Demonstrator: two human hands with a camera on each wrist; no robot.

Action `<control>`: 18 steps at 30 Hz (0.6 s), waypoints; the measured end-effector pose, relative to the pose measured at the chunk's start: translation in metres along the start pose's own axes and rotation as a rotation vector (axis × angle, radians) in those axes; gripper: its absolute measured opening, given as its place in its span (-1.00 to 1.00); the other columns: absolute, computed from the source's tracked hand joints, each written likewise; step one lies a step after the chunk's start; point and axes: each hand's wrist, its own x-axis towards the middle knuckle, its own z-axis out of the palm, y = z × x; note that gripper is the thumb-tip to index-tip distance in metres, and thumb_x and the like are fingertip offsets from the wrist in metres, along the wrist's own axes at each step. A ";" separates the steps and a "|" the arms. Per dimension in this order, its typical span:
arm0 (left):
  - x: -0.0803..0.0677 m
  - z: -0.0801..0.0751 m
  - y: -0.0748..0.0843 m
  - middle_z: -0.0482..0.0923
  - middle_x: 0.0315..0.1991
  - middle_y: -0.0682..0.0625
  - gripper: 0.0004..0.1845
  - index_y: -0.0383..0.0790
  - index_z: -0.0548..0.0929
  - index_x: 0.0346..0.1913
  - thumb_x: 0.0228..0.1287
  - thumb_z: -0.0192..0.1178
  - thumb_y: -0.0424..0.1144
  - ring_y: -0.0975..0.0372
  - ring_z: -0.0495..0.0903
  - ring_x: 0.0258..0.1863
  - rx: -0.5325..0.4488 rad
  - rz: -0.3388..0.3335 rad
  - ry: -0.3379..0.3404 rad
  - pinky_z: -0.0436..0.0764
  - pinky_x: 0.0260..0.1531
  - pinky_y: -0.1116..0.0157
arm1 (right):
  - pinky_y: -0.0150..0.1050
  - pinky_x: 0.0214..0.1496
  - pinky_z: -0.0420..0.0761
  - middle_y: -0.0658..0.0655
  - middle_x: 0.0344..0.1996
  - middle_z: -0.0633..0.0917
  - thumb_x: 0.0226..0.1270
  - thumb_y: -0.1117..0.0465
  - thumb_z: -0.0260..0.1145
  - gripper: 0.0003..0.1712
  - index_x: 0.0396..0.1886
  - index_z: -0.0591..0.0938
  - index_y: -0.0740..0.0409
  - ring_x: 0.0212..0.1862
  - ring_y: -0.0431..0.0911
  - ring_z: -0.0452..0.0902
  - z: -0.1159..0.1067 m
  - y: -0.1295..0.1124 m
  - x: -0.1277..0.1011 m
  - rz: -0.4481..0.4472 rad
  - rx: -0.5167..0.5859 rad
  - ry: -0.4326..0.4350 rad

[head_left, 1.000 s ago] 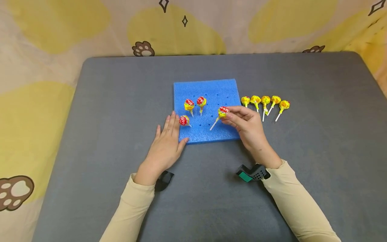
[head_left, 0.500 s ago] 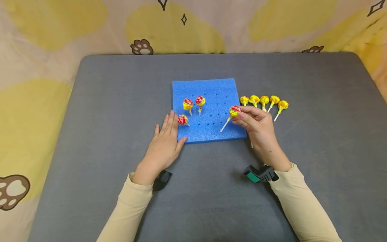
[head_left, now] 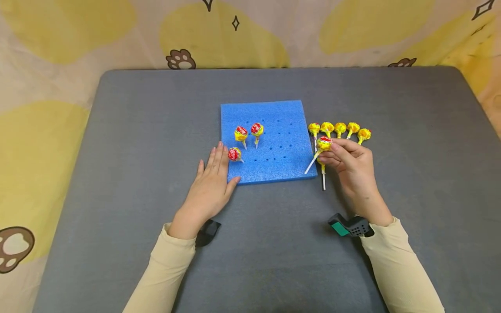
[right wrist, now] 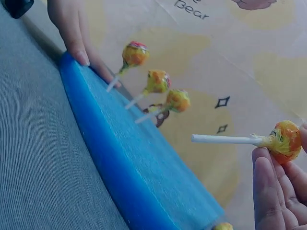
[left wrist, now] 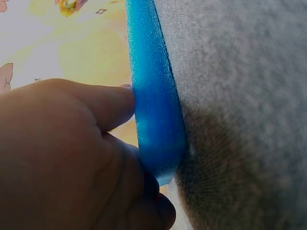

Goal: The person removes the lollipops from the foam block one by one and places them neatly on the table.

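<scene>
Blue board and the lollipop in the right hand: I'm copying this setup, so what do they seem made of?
Blue board: probably plastic foam, low-sheen; its speckled, grainy surface suggests it.
Lollipop wrapper: likely thin plastic film, slightly shiny, judging by its creases and highlights.
Lollipop stick: smooth and evenly white, perhaps plastic; paper is possible.

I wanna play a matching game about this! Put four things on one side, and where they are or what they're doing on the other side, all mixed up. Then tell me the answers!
Things:
1. Blue foam board
2. Left hand
3. Right hand
4. Three round lollipops in yellow-and-red wrappers

Places and states:
A. Holds a single lollipop by its wrapped head
B. Have their white sticks planted in the foam
C. Lies flat on the grey table
D. Rests at the board's left edge

Right pairs: 1-C, 2-D, 3-A, 4-B
</scene>
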 end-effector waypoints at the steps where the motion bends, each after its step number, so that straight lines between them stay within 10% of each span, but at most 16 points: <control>1: 0.000 0.000 0.000 -0.41 0.49 -0.17 -0.19 -0.37 -0.20 0.47 0.45 -0.08 0.01 0.03 -0.35 0.46 -0.001 0.001 0.002 -0.23 0.35 -0.07 | -0.27 -0.30 0.66 0.17 -0.41 0.72 0.29 0.46 0.20 -0.84 -0.31 0.72 0.31 -0.43 -0.06 0.69 -0.001 -0.001 0.000 -0.001 -0.009 0.006; 18: 0.001 -0.001 -0.001 -0.41 0.50 -0.16 -0.18 -0.35 -0.24 0.47 0.44 -0.08 0.01 0.04 -0.38 0.46 -0.012 -0.002 -0.016 -0.25 0.35 -0.08 | -0.28 -0.25 0.65 0.14 -0.40 0.73 0.35 0.44 0.13 -0.78 -0.27 0.71 0.28 -0.41 -0.08 0.68 -0.032 -0.019 -0.001 0.161 -0.084 -0.038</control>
